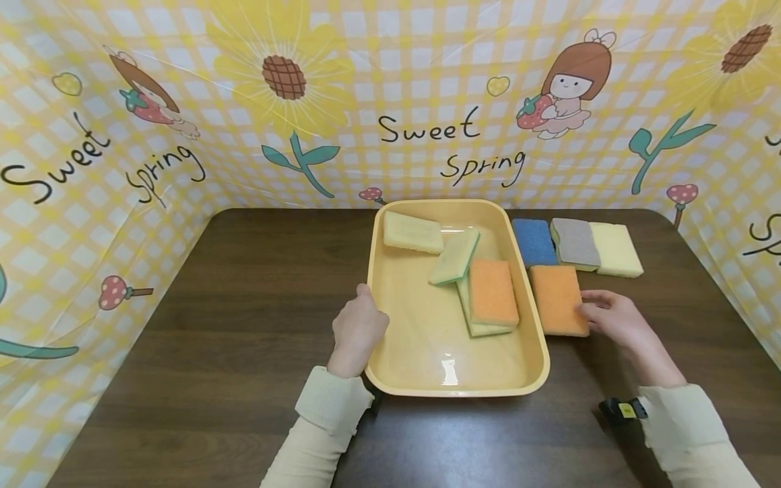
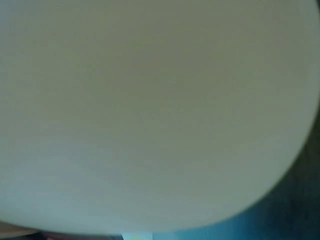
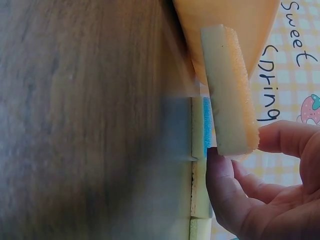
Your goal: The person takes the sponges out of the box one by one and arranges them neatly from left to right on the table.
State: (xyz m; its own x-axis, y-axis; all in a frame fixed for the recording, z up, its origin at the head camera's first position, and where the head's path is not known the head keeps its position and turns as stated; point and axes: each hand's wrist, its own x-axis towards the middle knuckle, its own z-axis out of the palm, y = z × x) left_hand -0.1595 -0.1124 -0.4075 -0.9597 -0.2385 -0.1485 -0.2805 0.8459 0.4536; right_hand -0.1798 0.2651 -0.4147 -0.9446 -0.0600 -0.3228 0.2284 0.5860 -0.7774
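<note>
My left hand (image 1: 356, 332) grips the left rim of a yellow plastic tray (image 1: 415, 339), fingers curled over its edge; the tray's blurred side fills the left wrist view. Just outside the tray's right wall, my right hand (image 1: 622, 325) pinches the near right edge of a sponge (image 1: 556, 301) with an orange top and pale foam underside. Seen from the right wrist, this sponge (image 3: 225, 95) stands off the table between thumb and fingers. Inside the tray lie another orange sponge (image 1: 493, 291) on a pale one (image 1: 478, 330), a green-edged sponge (image 1: 454, 257) and a pale yellow sponge (image 1: 412, 232).
Behind my right hand, a blue sponge (image 1: 534, 242), a grey wavy-edged sponge (image 1: 575, 240) and a pale yellow sponge (image 1: 619, 249) lie in a row on the dark wooden table (image 1: 244, 325). A checked, printed cloth (image 1: 427, 74) hangs around the back and sides.
</note>
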